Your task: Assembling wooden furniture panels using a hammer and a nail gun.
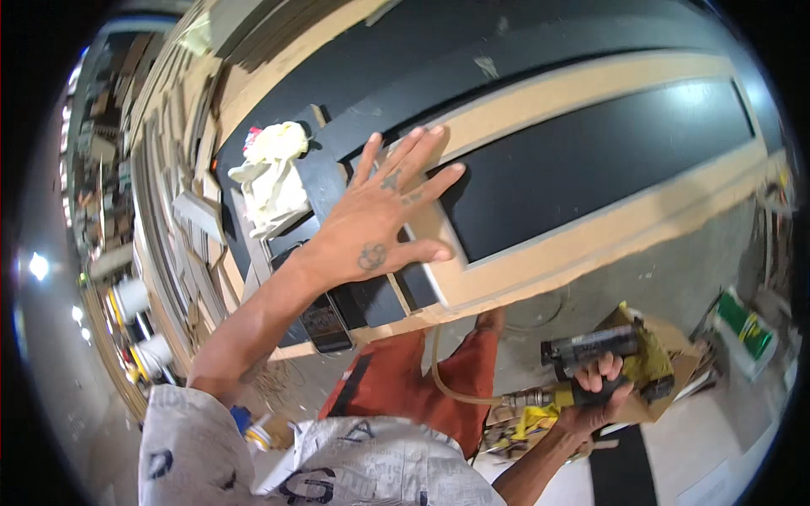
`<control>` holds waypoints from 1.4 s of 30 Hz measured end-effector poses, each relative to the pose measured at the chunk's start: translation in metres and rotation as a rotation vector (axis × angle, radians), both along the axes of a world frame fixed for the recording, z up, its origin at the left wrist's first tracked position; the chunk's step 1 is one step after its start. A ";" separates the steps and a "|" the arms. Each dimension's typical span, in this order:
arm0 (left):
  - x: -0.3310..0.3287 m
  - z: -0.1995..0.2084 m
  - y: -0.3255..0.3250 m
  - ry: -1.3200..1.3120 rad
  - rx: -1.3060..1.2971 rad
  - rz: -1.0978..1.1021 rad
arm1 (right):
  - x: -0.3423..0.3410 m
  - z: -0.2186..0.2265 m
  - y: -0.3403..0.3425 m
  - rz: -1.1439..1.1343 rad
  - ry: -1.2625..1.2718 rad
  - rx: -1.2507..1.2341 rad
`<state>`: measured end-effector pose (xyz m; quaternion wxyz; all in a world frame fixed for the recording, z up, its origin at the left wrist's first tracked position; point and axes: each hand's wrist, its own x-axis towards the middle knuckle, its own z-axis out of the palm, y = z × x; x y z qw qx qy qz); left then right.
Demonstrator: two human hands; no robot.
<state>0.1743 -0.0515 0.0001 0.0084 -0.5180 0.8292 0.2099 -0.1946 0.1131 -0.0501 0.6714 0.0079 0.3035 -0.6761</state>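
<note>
My left hand (384,202) is open with fingers spread, resting over the near left corner of a framed panel. The panel has a light wooden frame (574,226) around a dark inset (582,173). Off the bench's near side, my right hand (601,390) is wrapped around the grip of a yellow and black air nail gun (591,346). A tan air hose (437,363) runs from its fitting across in front of my legs. By my left forearm lies a dark phone (325,327). Farther left sits a crumpled off-white cloth or glove (274,173).
Behind the panel lies a large dark board (380,84). Stacked wooden strips (173,169) line the left. White buckets (152,354) stand at the far left. Below the nail gun is an open cardboard box (675,379), and a green and white bag (742,329) lies at right.
</note>
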 end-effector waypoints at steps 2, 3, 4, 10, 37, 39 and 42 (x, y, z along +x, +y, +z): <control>-0.017 -0.004 -0.002 0.095 -0.029 -0.025 | 0.032 0.008 -0.009 -0.008 0.072 0.053; -0.023 -0.003 -0.002 0.064 -0.035 -0.058 | 0.051 0.006 -0.013 -0.028 0.096 0.074; -0.030 -0.005 -0.001 0.041 -0.038 -0.086 | 0.067 0.002 -0.018 -0.043 0.127 0.101; -0.047 -0.012 0.014 0.112 -0.110 -0.092 | 0.126 -0.019 -0.051 -0.066 0.450 0.158; -0.048 -0.030 0.014 0.080 -0.354 -0.232 | 0.152 -0.039 -0.054 -0.061 0.678 0.010; -0.047 -0.029 0.014 0.060 -0.369 -0.246 | 0.153 -0.040 -0.055 -0.059 0.686 0.016; -0.047 -0.032 0.013 0.100 -0.335 -0.232 | 0.154 -0.041 -0.056 -0.082 0.730 0.006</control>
